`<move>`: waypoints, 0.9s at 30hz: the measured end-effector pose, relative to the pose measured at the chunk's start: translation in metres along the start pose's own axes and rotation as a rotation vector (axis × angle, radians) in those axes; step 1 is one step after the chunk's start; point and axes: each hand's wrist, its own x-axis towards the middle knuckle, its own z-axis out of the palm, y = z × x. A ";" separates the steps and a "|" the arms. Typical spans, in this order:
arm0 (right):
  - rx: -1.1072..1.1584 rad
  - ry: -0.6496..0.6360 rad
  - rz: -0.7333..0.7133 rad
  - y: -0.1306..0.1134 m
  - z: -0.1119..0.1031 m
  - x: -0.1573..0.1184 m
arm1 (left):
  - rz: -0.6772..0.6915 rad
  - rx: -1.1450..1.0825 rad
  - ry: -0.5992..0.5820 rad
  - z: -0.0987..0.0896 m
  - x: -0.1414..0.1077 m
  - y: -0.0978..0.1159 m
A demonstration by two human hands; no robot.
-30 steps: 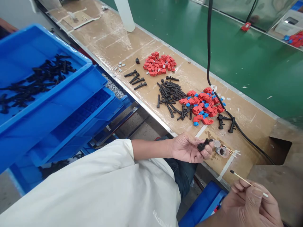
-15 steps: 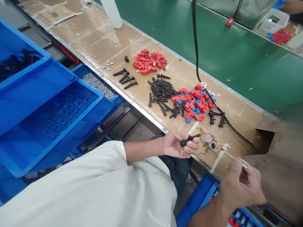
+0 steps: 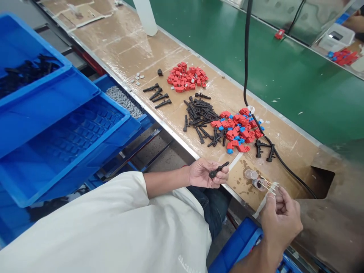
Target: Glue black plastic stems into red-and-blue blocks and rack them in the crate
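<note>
A small black part is pinched in my left hand, at the bench's front edge. My right hand is closed at the right, its fingertips at the outer ends of thin cotton swabs. The swabs lean in a small cup of dark liquid; whether one is gripped is hard to tell. A second clear cup stands beside it. Further back lie a pile of black parts, a pile of red and blue pieces and a pile of red pieces.
A black cable hangs down and crosses the bench. Blue bins stand at the left, another blue bin below the front edge. A green surface runs behind. At the upper right are a white container and part of a person's hand.
My right hand has moved left and up to the swabs; the swab it held now points into the cup among the others. My left hand still holds the black part. The view has shifted slightly.
</note>
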 end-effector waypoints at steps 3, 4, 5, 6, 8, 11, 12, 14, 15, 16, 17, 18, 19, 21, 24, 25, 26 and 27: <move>0.010 0.116 0.017 -0.014 -0.008 0.001 | 0.046 0.019 0.005 -0.007 -0.008 0.005; 0.000 0.161 -0.017 -0.022 -0.008 0.001 | 0.061 0.030 0.007 -0.010 -0.011 0.006; -0.009 0.178 -0.074 -0.031 -0.007 0.001 | 0.079 0.041 0.007 -0.012 -0.014 0.007; -0.013 0.151 -0.152 -0.042 -0.003 0.001 | 0.101 0.051 0.005 -0.014 -0.016 0.009; -0.010 -0.021 -0.333 -0.061 0.015 0.003 | 0.156 0.061 0.004 -0.018 -0.020 0.012; -0.078 -0.230 -0.464 -0.083 0.060 0.013 | 0.225 0.068 0.013 -0.021 -0.024 0.018; -0.140 -0.232 -0.444 -0.088 0.076 0.018 | 0.239 0.073 0.015 -0.020 -0.025 0.020; -0.296 -0.228 -0.374 -0.096 0.102 0.026 | 0.247 0.087 0.012 -0.017 -0.029 0.022; -0.378 -0.241 -0.337 -0.100 0.110 0.028 | 0.244 0.092 0.015 -0.015 -0.031 0.021; -0.451 -0.270 -0.302 -0.103 0.114 0.029 | 0.238 0.095 0.025 -0.013 -0.035 0.019; -0.510 -0.311 -0.269 -0.107 0.115 0.028 | 0.233 0.095 0.041 -0.010 -0.038 0.015; -0.554 -0.359 -0.238 -0.110 0.114 0.025 | 0.233 0.094 0.062 -0.009 -0.042 0.012; -0.566 -0.417 -0.224 -0.113 0.112 0.022 | 0.238 0.095 0.086 -0.008 -0.045 0.009; -0.531 -0.511 -0.253 -0.116 0.111 0.019 | 0.254 0.093 0.088 -0.011 -0.047 0.008; -0.548 -0.544 -0.219 -0.117 0.114 0.023 | 0.195 0.093 0.069 -0.014 -0.041 0.013; -0.563 -0.551 -0.194 -0.118 0.114 0.024 | 0.171 0.101 0.068 -0.014 -0.039 0.013; -0.576 -0.559 -0.174 -0.119 0.114 0.025 | 0.151 0.114 0.067 -0.013 -0.038 0.013; -0.583 -0.570 -0.166 -0.120 0.113 0.025 | 0.142 0.129 0.066 -0.012 -0.037 0.013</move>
